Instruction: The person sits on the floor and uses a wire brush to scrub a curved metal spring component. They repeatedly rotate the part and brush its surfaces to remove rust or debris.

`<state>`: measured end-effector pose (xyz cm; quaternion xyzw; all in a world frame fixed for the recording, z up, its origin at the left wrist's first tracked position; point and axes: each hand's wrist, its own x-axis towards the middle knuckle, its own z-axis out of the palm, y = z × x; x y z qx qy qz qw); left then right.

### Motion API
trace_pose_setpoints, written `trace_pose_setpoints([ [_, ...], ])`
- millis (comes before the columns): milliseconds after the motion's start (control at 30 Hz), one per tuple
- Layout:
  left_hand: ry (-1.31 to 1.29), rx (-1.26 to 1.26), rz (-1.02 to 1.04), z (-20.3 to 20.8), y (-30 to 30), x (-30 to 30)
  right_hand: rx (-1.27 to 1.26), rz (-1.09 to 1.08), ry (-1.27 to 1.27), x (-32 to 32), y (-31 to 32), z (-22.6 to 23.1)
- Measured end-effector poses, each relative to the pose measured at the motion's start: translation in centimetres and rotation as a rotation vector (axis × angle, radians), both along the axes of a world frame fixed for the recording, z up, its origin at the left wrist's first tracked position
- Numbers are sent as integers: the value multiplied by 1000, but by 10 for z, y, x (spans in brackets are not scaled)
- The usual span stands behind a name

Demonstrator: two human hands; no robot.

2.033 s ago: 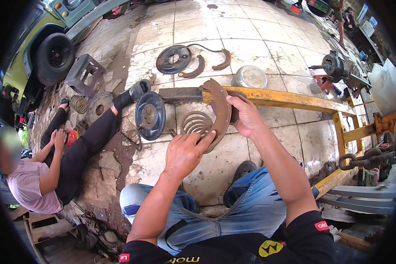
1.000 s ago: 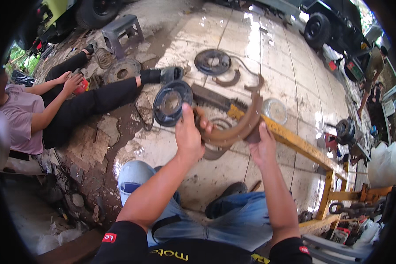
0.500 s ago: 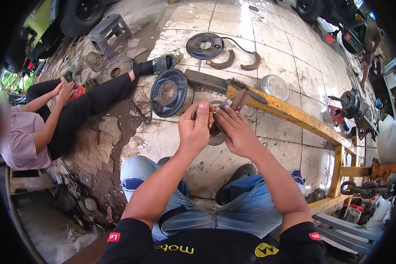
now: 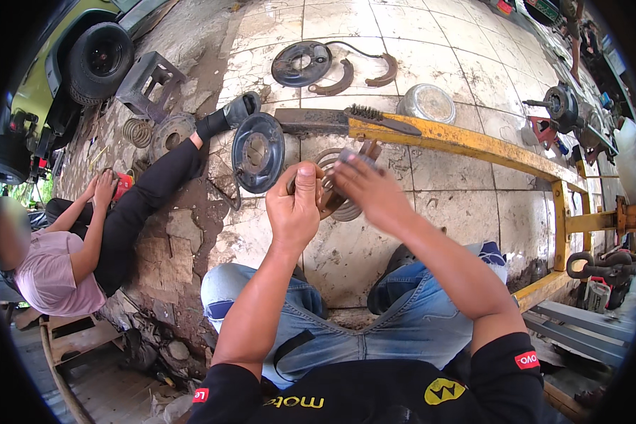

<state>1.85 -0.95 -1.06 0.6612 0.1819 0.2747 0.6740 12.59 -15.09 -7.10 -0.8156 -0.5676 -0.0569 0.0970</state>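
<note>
My left hand (image 4: 294,206) grips a brown, rusty brake shoe (image 4: 370,149) held up before my knees, thumb upward. Across the shoe's curved face lies my right hand (image 4: 376,194), smeared by motion, fingers stretched over a flat grey piece (image 4: 345,156) pressed against it. The fingers partly cover that piece, so its kind is unclear. Below the shoe, a coil spring (image 4: 348,212) rests on the tiles. Just left of my hands stands a round black brake backing plate (image 4: 257,154), tilted. A wire brush (image 4: 383,121) lies on the yellow metal beam (image 4: 473,146) beyond.
Farther off lie another backing plate (image 4: 302,64) with a cable, two loose brake shoes (image 4: 334,82) and a round silver lid-like part (image 4: 430,104). At left sits another person (image 4: 63,272), leg stretched toward the plates, near a grey plastic stool (image 4: 148,86). Chain links (image 4: 606,267) hang at right.
My right hand has slid up and left along the brake shoe, which is tilted differently. The whole view has shifted, with my head turned slightly. The other person's hands stay near the red item.
</note>
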Motion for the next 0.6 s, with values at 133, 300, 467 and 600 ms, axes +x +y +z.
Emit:
trace_pose_setpoints([
  [133,19,-34,-20,-1,1,0,130,-193,77,17,1,9],
  [300,21,17,-20,0,0,-2,121,-10,77,-2,4,-8],
  [467,37,-22,-29,0,2,-3,108,-94,40,6,6,9],
  [600,30,-44,-28,5,3,-1,87,6,77,-4,2,-6],
])
